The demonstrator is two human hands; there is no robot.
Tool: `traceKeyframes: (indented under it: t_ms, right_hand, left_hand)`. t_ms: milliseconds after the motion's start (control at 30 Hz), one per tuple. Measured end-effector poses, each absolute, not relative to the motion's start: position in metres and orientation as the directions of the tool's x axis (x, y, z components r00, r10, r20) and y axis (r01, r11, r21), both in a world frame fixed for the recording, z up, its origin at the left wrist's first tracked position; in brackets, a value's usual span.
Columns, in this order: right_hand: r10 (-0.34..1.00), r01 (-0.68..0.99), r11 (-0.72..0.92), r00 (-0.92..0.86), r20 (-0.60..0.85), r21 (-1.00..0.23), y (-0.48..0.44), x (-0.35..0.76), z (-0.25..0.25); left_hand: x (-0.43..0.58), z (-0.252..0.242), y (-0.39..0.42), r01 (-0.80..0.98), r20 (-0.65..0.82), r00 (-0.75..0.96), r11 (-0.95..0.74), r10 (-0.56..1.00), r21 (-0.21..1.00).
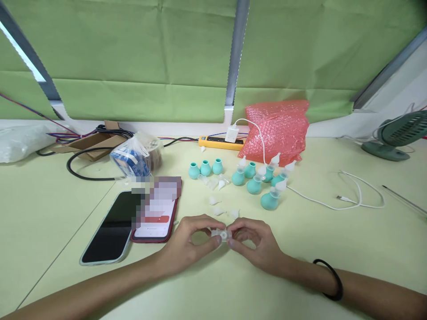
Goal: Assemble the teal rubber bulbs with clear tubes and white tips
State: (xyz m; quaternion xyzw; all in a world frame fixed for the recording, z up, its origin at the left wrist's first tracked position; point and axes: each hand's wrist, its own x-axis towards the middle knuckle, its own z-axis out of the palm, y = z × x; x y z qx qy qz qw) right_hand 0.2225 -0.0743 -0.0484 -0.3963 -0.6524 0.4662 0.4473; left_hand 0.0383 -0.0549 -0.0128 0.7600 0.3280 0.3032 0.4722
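Between my two hands is a small clear plastic connector (222, 235), low over the table. My left hand (191, 240) pinches its left end between thumb and fingers. The other end is pinched by my right hand (256, 242). Just beyond my fingers lie loose white tapered tips (218, 211). More clear connectors (208, 181) rest behind them. Several teal squeeze bulbs (269, 201) stand to the right with clear necks and white tips fitted. Three bare teal bulbs (205, 168) stand in a row at the back, and another bare one (250, 170) is among the fitted ones.
Two phones (108, 231) (156, 213) lie left of my hands. Behind are a plastic-wrapped bundle (136, 155), a cardboard box (90, 146), a yellow power strip (216, 142) and red bubble wrap (276, 131). A white cable (320, 204) and green fan (396, 133) occupy the right.
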Motion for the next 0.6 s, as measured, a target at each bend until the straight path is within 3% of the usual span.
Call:
traceKeyframes:
  t_ms: [100,267,600]
  right_hand:
    - [0.899,0.125,0.381,-0.281,0.336,-0.916,-0.0737,0.2219,-0.05]
    - [0.791,0.14,0.588,-0.302,0.531,-0.796,-0.0724,0.2223,-0.0496]
    - [0.716,0.147,0.685,-0.319,0.621,-0.714,-0.0731,0.2205,-0.0475]
  left_hand:
    - [0.0404,-0.0175,-0.054,0.16,0.009,0.589,-0.128,0.808,0.979]
    - [0.0433,-0.0232,-0.0531,0.083,-0.062,0.61,0.014,0.79,0.996]
    - [0.0438,-0.0233,-0.0582,0.169,0.045,0.54,-0.161,0.84,0.972]
